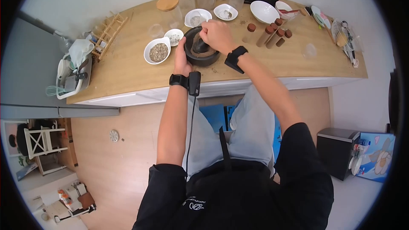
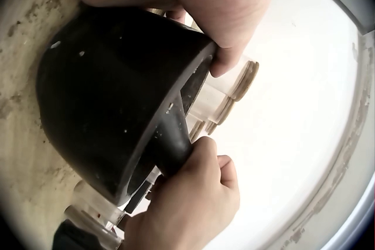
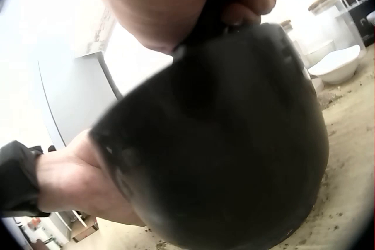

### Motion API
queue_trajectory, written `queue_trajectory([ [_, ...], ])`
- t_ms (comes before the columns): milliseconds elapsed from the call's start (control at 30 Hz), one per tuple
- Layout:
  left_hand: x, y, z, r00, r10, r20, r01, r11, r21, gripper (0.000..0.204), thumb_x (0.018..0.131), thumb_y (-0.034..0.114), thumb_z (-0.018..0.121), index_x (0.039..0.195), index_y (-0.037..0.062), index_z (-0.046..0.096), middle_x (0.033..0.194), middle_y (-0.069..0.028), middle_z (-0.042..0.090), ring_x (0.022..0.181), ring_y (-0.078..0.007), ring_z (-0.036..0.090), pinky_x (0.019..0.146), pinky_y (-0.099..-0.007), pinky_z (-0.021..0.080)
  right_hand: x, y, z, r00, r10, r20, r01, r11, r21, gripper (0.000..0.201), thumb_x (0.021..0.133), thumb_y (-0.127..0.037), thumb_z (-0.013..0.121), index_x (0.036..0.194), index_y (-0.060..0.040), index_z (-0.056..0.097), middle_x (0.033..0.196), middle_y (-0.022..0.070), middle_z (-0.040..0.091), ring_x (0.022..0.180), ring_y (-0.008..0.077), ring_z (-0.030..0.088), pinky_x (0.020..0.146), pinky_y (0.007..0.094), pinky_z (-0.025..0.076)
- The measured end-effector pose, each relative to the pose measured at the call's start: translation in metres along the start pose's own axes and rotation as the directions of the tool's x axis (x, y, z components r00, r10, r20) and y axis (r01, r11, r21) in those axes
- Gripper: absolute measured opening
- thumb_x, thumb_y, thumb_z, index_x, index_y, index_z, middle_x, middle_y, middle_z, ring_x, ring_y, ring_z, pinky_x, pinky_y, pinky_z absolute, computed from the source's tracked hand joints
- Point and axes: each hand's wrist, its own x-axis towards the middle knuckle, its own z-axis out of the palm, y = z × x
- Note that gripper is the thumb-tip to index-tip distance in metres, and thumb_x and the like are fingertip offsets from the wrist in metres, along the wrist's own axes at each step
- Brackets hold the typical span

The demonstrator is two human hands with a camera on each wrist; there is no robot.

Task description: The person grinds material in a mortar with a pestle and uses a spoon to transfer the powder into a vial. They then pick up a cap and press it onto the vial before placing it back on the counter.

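Observation:
A dark mortar (image 1: 203,61) stands on the wooden counter, with brown ground matter inside it. My left hand (image 1: 182,57) holds it by its left side; in the left wrist view a digit of that hand hooks over the mortar's rim. The black pestle (image 2: 173,138) leans inside the bowl, and my right hand (image 1: 218,35) grips its upper end in a fist. The pestle's lower end is hidden in the head view by the bowl and its contents. In the right wrist view the mortar's dark wall (image 3: 222,144) fills the middle, below the right hand.
Left of the mortar are a white bowl of coarse grains (image 1: 159,53) and a smaller white dish (image 1: 174,37). Wooden-lidded jars (image 1: 169,15) and more white dishes stand behind. Brown-capped tubes (image 1: 264,38) are at the right, a wooden rack (image 1: 108,34) at the far left. Crumbs dot the counter.

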Motion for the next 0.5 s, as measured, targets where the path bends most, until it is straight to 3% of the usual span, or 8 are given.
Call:
queue_trajectory([
  [100,-0.005,-0.004,-0.002,0.999,-0.038,0.003,0.039,0.999,-0.004,0.039,0.101,0.032,0.052,0.126,0.0036,0.060,0.126,-0.0086,0.065,0.114,-0.0214,0.062,0.101,-0.0355,0.046,0.001,0.002,-0.008,0.996,-0.032,0.088,0.040,0.995,-0.087,0.011,0.079,-0.019,0.063,0.078,-0.0084,0.068,0.078,0.0138,0.066,0.071,0.0358,0.066,0.062,0.0483,0.052],
  [167,-0.005,0.000,0.004,0.998,-0.054,0.012,0.054,0.998,-0.012,0.039,0.100,0.033,0.052,0.126,0.0039,0.060,0.126,-0.0084,0.065,0.114,-0.0214,0.062,0.102,-0.0352,0.046,0.000,-0.002,-0.005,0.998,0.040,-0.057,-0.043,0.997,-0.063,0.012,0.079,-0.019,0.064,0.078,-0.0083,0.068,0.078,0.0138,0.067,0.072,0.0354,0.067,0.062,0.0481,0.052],
  [200,-0.006,-0.001,0.005,1.000,-0.030,-0.007,0.030,1.000,0.006,0.040,0.100,0.033,0.052,0.126,0.0041,0.060,0.127,-0.0083,0.065,0.114,-0.0215,0.062,0.102,-0.0353,0.046,0.002,0.000,-0.005,0.998,0.036,-0.057,-0.040,0.997,-0.061,0.012,0.079,-0.019,0.064,0.078,-0.0083,0.068,0.078,0.0138,0.067,0.072,0.0354,0.067,0.062,0.0481,0.052],
  [267,-0.010,-0.001,0.004,0.999,-0.012,-0.039,0.013,1.000,0.027,0.040,0.100,0.034,0.052,0.126,0.0043,0.060,0.127,-0.0083,0.065,0.114,-0.0217,0.061,0.102,-0.0354,0.046,0.000,-0.001,-0.007,0.993,-0.038,0.108,0.047,0.995,-0.084,0.011,0.079,-0.019,0.064,0.079,-0.0081,0.068,0.080,0.0136,0.066,0.073,0.0352,0.067,0.063,0.0479,0.053],
  [300,-0.012,-0.001,0.005,0.999,-0.037,-0.032,0.038,0.999,0.016,0.040,0.100,0.034,0.052,0.126,0.0043,0.060,0.127,-0.0083,0.065,0.114,-0.0217,0.062,0.102,-0.0354,0.046,-0.004,-0.002,-0.008,0.993,-0.028,0.112,0.038,0.996,-0.082,0.011,0.079,-0.019,0.064,0.079,-0.0081,0.068,0.080,0.0136,0.066,0.073,0.0352,0.067,0.063,0.0479,0.053],
  [367,-0.008,0.002,0.011,0.999,-0.050,-0.008,0.050,0.999,0.007,0.040,0.100,0.034,0.051,0.127,0.0043,0.060,0.127,-0.0082,0.065,0.114,-0.0217,0.062,0.102,-0.0355,0.046,0.000,0.000,-0.007,0.994,0.059,-0.086,-0.069,0.992,-0.108,0.012,0.080,-0.019,0.064,0.079,-0.0089,0.069,0.080,0.0134,0.067,0.072,0.0351,0.067,0.063,0.0478,0.053],
  [433,-0.011,0.001,0.010,0.999,-0.032,-0.010,0.032,0.999,0.011,0.040,0.100,0.034,0.051,0.126,0.0045,0.060,0.126,-0.0081,0.066,0.114,-0.0218,0.062,0.101,-0.0355,0.046,0.000,0.000,-0.003,0.999,0.025,-0.044,-0.027,0.998,-0.055,0.011,0.080,-0.019,0.064,0.079,-0.0095,0.069,0.078,0.0125,0.067,0.072,0.0344,0.068,0.064,0.0481,0.053],
  [500,-0.014,0.001,0.007,0.998,-0.054,-0.019,0.054,0.998,0.012,0.040,0.100,0.034,0.051,0.126,0.0044,0.060,0.126,-0.0083,0.066,0.114,-0.0218,0.062,0.101,-0.0356,0.047,0.000,0.001,-0.003,0.995,0.050,0.092,-0.042,0.995,-0.089,0.012,0.080,-0.018,0.062,0.073,-0.0079,0.065,0.077,0.0107,0.066,0.070,0.0348,0.065,0.061,0.0463,0.051],
])
